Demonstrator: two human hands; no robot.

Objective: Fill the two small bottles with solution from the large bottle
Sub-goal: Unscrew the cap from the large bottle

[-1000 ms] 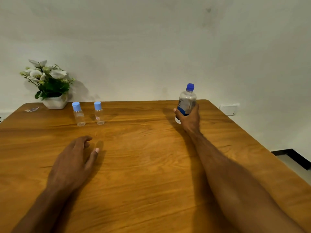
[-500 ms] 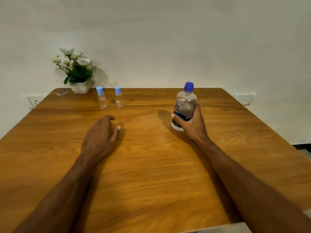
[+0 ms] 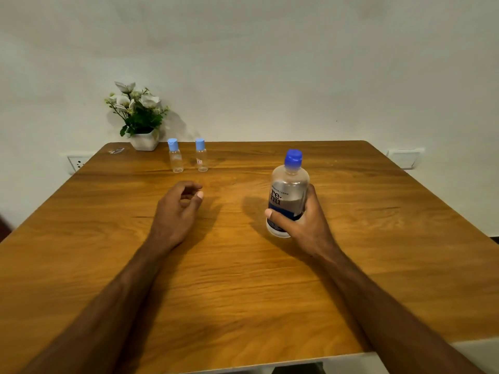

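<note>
Right hand (image 3: 305,222) wrapped around the large bottle (image 3: 289,193), cap on. Left hand (image 3: 178,211) loosely curled, holding nothing. Two small bottles (image 3: 175,156) far left on the worktop (image 3: 243,292).

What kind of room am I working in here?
Probably a home room, not a lab: a wooden table pushed against a plain white wall, a potted artificial-looking flower arrangement in the corner, and a wall socket at table height.

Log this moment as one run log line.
right hand: grips large bottle, capped | left hand: holds nothing, fingers loosely curled | two small bottles: capped, untouched, far side of table
</note>
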